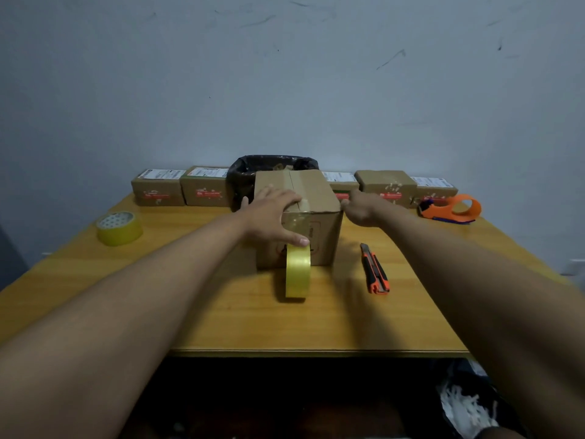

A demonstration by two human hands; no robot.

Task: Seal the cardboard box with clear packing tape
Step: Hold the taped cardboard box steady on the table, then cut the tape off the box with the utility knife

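Observation:
The cardboard box (319,198) stands mid-table, a strip of tape running along its top seam. My left hand (269,213) lies spread over the box's near top edge, with the thumb reaching down the front face. Just under that thumb a yellowish roll of clear packing tape (297,270) stands on edge against the front of the box. My right hand (361,207) has curled fingers, and their tips touch the box's upper right edge.
An orange utility knife (375,269) lies right of the box. A second tape roll (119,228) sits flat at the far left, an orange tape dispenser (449,209) at the far right. Several small labelled parcels (158,188) and a black-lined bin (247,175) line the wall. The table's front edge (316,353) is near.

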